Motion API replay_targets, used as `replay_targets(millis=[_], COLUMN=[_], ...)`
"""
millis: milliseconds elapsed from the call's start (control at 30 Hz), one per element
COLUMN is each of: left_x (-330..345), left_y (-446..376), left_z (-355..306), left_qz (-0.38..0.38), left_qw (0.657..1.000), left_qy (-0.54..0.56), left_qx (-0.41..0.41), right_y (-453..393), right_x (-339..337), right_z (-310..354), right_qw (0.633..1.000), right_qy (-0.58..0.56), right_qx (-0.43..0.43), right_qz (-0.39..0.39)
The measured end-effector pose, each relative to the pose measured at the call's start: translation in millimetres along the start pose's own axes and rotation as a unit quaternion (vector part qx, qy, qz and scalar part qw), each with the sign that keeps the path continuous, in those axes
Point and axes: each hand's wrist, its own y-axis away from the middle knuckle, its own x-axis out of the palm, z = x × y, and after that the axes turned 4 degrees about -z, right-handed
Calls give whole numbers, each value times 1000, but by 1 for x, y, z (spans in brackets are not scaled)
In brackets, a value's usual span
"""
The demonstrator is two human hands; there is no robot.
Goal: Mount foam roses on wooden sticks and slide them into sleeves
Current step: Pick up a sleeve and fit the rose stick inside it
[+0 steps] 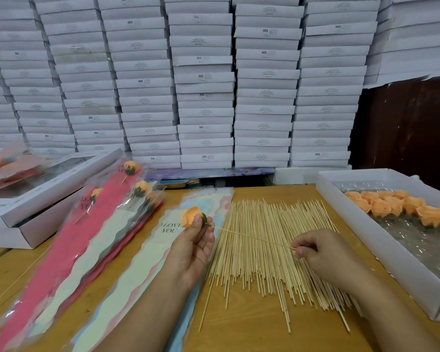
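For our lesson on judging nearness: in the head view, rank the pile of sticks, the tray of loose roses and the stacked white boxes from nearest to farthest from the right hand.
1. Pile of sticks: directly under the right hand.
2. Tray of loose roses: just to its right.
3. Stacked white boxes: far behind the table.

the left hand [192,246] is raised palm-up, forearm slanting in from the bottom edge, its fingertips [197,221] pinched together at the top. the right hand [323,252] lies knuckles-up, fingers curled, thumb and forefinger pinched at their tips.
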Motion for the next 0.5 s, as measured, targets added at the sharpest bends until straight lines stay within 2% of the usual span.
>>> replay_targets(millis=[500], left_x=[1], left_y=[0], left_z=[0], left_qz=[-2], left_qw=[1000], left_qy=[-4], left_qx=[9], right_y=[7], right_x=[0], right_z=[13], right_qw=[1000], right_qy=[-8], right_qx=[-27], right_qz=[4])
